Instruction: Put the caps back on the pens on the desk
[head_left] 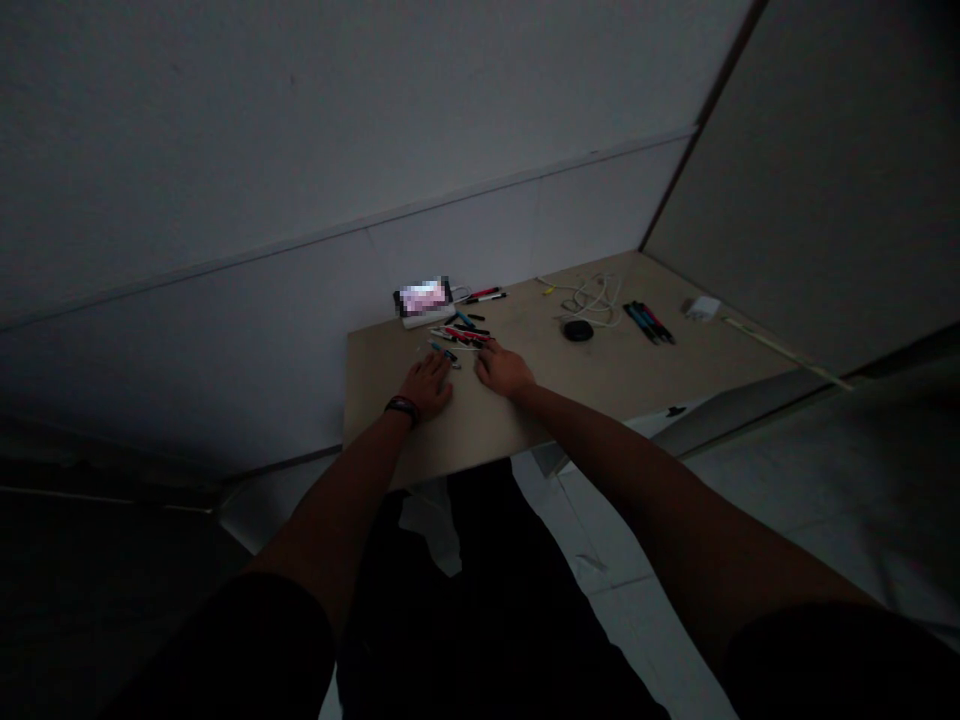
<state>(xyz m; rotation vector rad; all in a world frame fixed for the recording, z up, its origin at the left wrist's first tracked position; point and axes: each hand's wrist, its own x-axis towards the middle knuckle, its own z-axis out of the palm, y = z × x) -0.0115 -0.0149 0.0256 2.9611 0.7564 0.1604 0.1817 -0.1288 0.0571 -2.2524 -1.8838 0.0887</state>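
Observation:
My left hand (427,386), with a dark band at the wrist, lies on the desk (480,420), its fingers spread flat beside a teal and black pen part (444,351). Across from it, my right hand (502,369) rests with its fingers curled at the near edge of several red, black and white pens (461,334). Whatever its fingertips hold, if anything, is too small and dark to name. A small pen piece (456,366) lies between the hands. Behind the pens, a phone with a lit, blurred screen (424,297) leans on a white box (429,317).
Red and white pens (486,296) lie near the wall. Further right are a coiled white cable (596,298), a round black object (578,330), a row of several pens (649,323) and a white adapter (703,308). Walls bound the desk behind and at right.

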